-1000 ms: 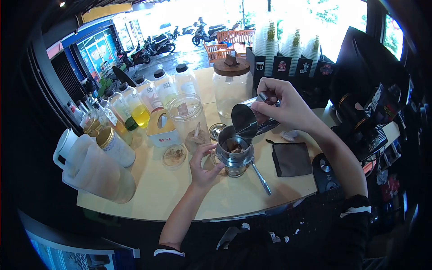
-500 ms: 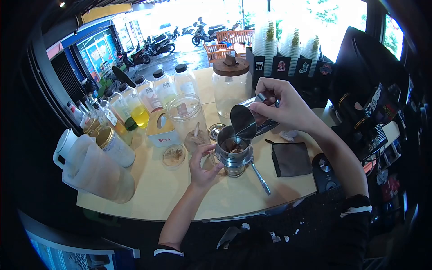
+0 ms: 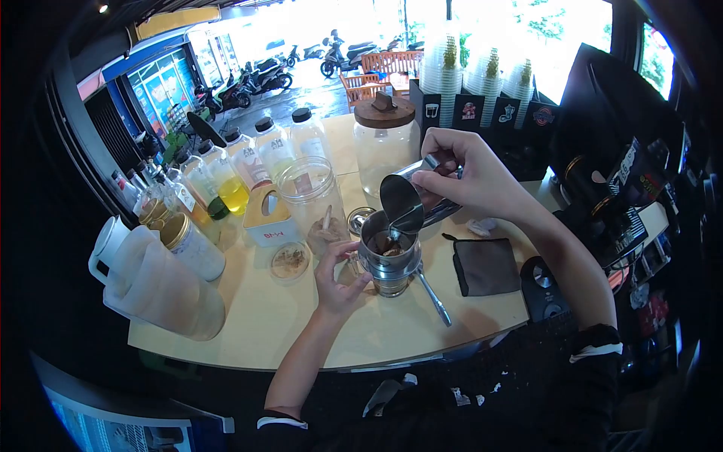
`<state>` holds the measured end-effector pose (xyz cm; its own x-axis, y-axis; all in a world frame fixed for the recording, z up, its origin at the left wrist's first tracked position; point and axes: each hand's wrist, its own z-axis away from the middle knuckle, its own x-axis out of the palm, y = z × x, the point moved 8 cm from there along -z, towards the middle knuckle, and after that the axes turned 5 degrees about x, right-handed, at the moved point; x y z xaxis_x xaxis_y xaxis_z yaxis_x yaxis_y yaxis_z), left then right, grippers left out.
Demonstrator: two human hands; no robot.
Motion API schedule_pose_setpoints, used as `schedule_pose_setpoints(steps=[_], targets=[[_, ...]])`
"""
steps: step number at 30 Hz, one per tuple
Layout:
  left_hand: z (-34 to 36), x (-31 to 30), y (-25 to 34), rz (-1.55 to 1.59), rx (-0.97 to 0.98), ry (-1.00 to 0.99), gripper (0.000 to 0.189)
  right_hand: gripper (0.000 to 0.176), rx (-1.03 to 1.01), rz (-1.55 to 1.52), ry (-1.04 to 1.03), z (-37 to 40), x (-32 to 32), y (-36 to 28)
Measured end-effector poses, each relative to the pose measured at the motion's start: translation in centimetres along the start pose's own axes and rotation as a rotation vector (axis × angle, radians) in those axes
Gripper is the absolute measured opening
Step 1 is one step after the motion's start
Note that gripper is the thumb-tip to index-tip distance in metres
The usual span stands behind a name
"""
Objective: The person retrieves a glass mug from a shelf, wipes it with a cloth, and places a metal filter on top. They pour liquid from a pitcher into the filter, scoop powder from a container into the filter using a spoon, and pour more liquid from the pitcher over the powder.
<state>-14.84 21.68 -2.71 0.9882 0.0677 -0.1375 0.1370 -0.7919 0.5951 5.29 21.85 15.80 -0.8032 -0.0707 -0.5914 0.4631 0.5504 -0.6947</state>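
My right hand (image 3: 459, 169) grips a shiny metal pitcher (image 3: 410, 202), tipped with its mouth over a metal dripper (image 3: 390, 260). A thin stream of liquid runs from the pitcher into the dripper, where brown matter shows. The dripper sits on a glass cup (image 3: 392, 286). My left hand (image 3: 339, 279) is curled at the left side of the dripper and cup, thumb and fingers around what looks like the cup's handle. A spoon (image 3: 434, 297) lies on the table to the right of the cup, and a round metal lid (image 3: 361, 220) lies behind it.
A folded dark cloth (image 3: 487, 267) and a black scale (image 3: 544, 286) are at the right. Behind stand a wooden-lidded jar (image 3: 385, 154) and an open jar (image 3: 310, 200). Bottles (image 3: 233, 181), a BMW-marked box (image 3: 269, 226) and a large pitcher (image 3: 169, 290) occupy the left.
The metal pitcher and my right hand have shifted slightly left. My left hand has stayed in nearly the same place.
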Motion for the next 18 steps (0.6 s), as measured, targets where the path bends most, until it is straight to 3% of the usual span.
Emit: schedule_pose_setpoints(steps=[12, 18], targets=[[0.01, -0.09, 0.05, -0.011, 0.009, 0.012, 0.056, 0.017, -0.032, -0.01, -0.001, -0.47, -0.09, -0.74], [0.04, 0.02, -0.03, -0.012, -0.007, -0.003, 0.055, 0.018, 0.066, -0.193, 0.002, -0.81, -0.02, -0.25]])
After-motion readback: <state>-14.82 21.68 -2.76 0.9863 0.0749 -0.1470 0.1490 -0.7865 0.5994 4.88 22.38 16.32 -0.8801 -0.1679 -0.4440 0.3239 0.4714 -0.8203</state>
